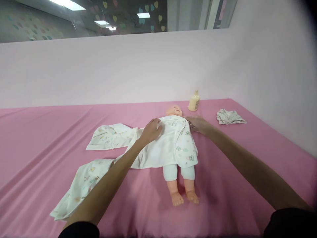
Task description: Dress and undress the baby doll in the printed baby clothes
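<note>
A baby doll [174, 110] lies on its back, head toward the wall, in white pants [170, 172] with bare feet. A white baby shirt [186, 148] with small animal prints covers its torso, one front panel spread out to the left. My left hand [151, 130] rests on the shirt near the doll's chest, fingers slightly bent and apart. At the doll's shoulder on the right side, my right hand [198, 123] has its fingers closed about the shirt's edge; the fingertips are partly hidden.
Left of the doll lie a printed white garment [109, 136] and another printed cloth piece [84, 180], partly behind my forearm. A pump bottle [194, 101] stands by the wall. A crumpled cloth [229, 117] lies at right. A pink sheet [223, 198] covers the surface.
</note>
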Demonstrator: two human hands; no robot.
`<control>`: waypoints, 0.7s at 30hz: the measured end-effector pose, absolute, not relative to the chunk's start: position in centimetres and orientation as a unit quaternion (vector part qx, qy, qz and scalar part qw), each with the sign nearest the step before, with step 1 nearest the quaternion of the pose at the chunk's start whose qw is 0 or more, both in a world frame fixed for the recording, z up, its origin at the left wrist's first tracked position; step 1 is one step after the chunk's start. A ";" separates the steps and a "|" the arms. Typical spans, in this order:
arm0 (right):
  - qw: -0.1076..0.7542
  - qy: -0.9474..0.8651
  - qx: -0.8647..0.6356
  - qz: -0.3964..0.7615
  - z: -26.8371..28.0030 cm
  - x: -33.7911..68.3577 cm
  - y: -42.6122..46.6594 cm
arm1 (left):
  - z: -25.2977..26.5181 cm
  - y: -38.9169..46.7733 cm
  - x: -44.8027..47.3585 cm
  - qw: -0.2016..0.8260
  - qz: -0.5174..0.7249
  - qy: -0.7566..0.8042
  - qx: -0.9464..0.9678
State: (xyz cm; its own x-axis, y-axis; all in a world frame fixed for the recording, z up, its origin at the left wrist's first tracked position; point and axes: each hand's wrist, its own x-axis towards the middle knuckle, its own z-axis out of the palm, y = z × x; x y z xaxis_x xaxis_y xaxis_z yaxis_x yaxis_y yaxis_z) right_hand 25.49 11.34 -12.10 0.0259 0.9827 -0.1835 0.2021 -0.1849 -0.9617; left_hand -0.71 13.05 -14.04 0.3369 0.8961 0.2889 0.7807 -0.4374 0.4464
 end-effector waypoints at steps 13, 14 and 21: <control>0.399 -0.528 -0.490 0.567 -12.6 25.0 8.4 | -14.8 11.6 3.4 0.042 0.432 0.538 0.723; 0.416 -0.518 -0.468 0.582 -12.3 24.2 8.5 | -14.8 11.0 3.7 0.080 0.452 0.521 0.719; 0.484 -0.476 -0.364 0.637 -10.1 18.8 8.8 | -15.4 10.1 3.2 0.478 0.509 0.427 0.575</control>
State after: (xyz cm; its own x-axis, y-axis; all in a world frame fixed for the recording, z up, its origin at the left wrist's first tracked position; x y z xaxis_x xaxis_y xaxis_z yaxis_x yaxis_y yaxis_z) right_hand 18.79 8.80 -10.08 -0.2654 0.9641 -0.0033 -0.2701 -0.0776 -0.9597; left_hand 3.21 10.13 -15.35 0.1186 0.9769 0.1779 0.0051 -0.1797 0.9837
